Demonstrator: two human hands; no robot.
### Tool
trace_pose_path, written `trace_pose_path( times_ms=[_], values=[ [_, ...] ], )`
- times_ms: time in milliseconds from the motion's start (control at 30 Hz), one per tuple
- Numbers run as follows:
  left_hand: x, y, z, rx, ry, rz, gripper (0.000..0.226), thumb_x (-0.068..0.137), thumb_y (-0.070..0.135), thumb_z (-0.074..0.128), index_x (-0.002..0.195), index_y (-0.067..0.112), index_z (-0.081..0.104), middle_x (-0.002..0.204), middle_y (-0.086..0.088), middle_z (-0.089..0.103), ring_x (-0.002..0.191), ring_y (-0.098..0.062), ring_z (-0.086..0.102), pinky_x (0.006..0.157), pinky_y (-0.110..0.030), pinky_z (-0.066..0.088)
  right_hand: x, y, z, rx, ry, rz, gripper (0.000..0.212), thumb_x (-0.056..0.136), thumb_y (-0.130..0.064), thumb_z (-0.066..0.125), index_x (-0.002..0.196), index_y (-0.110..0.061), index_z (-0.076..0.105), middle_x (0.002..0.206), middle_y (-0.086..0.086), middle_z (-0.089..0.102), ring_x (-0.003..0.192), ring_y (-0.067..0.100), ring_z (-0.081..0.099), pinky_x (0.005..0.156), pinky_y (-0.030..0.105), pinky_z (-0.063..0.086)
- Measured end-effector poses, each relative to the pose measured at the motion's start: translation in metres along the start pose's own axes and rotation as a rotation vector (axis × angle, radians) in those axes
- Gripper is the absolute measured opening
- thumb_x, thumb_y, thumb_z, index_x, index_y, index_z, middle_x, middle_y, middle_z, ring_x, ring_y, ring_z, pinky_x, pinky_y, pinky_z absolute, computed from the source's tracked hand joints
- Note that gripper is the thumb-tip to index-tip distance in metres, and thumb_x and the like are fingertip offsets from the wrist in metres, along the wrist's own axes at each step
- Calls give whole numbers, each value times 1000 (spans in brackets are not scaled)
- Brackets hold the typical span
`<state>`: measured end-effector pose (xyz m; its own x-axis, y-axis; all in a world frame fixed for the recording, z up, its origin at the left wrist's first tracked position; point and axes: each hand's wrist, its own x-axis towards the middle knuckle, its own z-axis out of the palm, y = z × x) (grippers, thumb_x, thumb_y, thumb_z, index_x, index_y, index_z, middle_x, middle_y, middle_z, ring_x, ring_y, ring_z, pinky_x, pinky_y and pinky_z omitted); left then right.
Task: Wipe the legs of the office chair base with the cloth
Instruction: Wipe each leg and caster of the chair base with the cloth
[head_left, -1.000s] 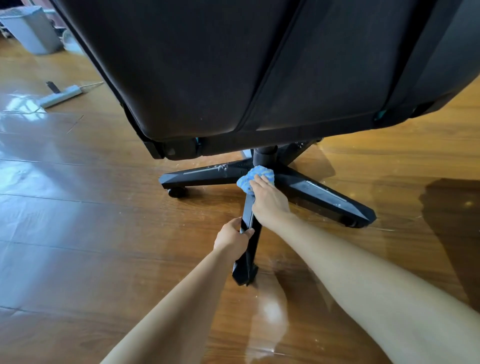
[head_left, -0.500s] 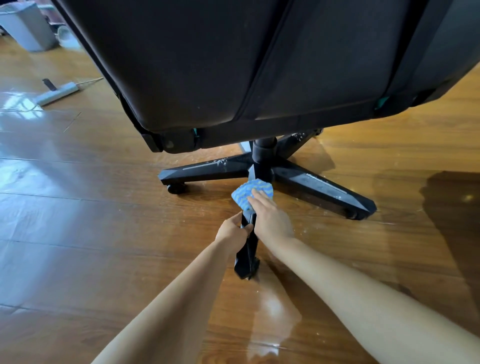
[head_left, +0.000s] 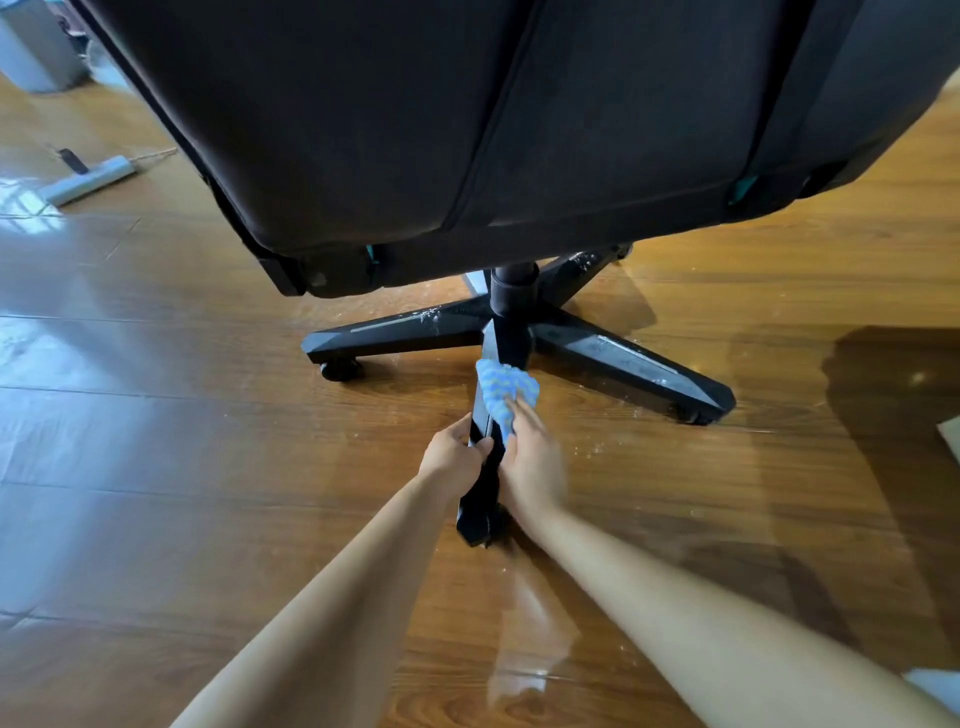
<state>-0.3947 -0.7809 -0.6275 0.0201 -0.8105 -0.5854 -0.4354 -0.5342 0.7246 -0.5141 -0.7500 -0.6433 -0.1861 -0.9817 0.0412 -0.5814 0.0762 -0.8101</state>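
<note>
A black office chair base (head_left: 511, 332) with star-shaped legs stands on the wood floor under a big dark seat (head_left: 467, 119). One leg (head_left: 480, 499) points straight toward me. My left hand (head_left: 454, 457) grips that leg on its left side. My right hand (head_left: 532, 462) presses a blue and white cloth (head_left: 504, 392) against the same leg, on its top and right side, about midway along it. Another leg (head_left: 395, 332) runs left to a caster, and a dusty leg (head_left: 634, 364) runs right.
The glossy wood floor (head_left: 182, 467) shows white specks near the right leg. A white flat mop head (head_left: 91, 179) lies at the far left. A grey bin (head_left: 36, 52) stands in the top left corner. A pale object (head_left: 950, 428) touches the right edge.
My right hand has slid the cloth from the hub toward me along the near leg. The left hand keeps its grip on the leg.
</note>
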Motion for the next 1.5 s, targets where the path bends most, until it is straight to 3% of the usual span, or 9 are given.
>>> trace_pose_path(
  times_ms=[200,400,533,700,800,967,1100,1267,1500],
  values=[
    [0,4,0,36,-14,30,49,104,12,52,142,42,62,96,21,74,82,-5,72,55,-16,52,-33,-6,16,147,123,101,48,97,-7,54,144,-17,57,149,-2,56,137,14,52,111,24,41],
    [-7,11,-1,49,-14,-6,55,108,26,58,160,34,41,119,10,65,86,-8,66,60,-18,50,73,-16,-6,77,31,371,49,97,-4,43,143,-20,52,138,8,60,122,32,58,88,31,47],
    [-5,9,-1,30,-2,-27,61,108,26,58,164,32,34,147,2,61,120,-22,66,89,-30,52,89,-10,-20,67,-40,360,39,100,-7,42,137,-17,50,129,11,62,109,31,62,85,40,55],
    [-2,6,0,10,-8,-5,58,108,26,58,162,33,38,118,12,62,86,-5,66,55,-16,48,12,-1,-10,79,-61,291,45,103,-14,41,147,-18,48,128,4,66,110,17,65,91,35,55],
    [2,2,0,17,-4,27,49,108,25,58,155,34,49,102,19,65,88,-5,66,63,-19,50,-51,-3,-8,172,-68,203,38,87,-20,44,119,-20,63,89,-16,69,76,-6,64,59,9,45],
    [-1,-2,7,-33,33,38,42,107,24,56,147,34,58,105,13,71,103,-20,72,99,-43,60,-39,-8,-4,134,-55,305,24,87,-9,45,97,-21,64,83,-4,70,77,24,65,58,32,44],
    [-6,1,8,-79,31,5,46,107,24,58,152,32,53,108,11,71,108,-22,71,101,-45,59,10,-12,-10,6,-65,404,24,94,-5,44,107,-12,63,99,5,67,89,28,63,66,30,46],
    [-10,3,5,-8,30,51,33,105,17,55,132,33,66,101,11,72,104,-22,72,94,-38,60,-35,-27,-1,23,-43,308,7,90,-13,53,89,-18,57,74,-6,60,68,22,56,48,28,34],
    [-6,1,5,-54,54,32,17,107,25,57,108,41,56,93,15,68,90,-11,70,85,-31,60,-104,-27,4,93,-41,257,31,84,-18,35,100,-23,62,78,-8,66,70,16,63,57,31,48]
  ],
)
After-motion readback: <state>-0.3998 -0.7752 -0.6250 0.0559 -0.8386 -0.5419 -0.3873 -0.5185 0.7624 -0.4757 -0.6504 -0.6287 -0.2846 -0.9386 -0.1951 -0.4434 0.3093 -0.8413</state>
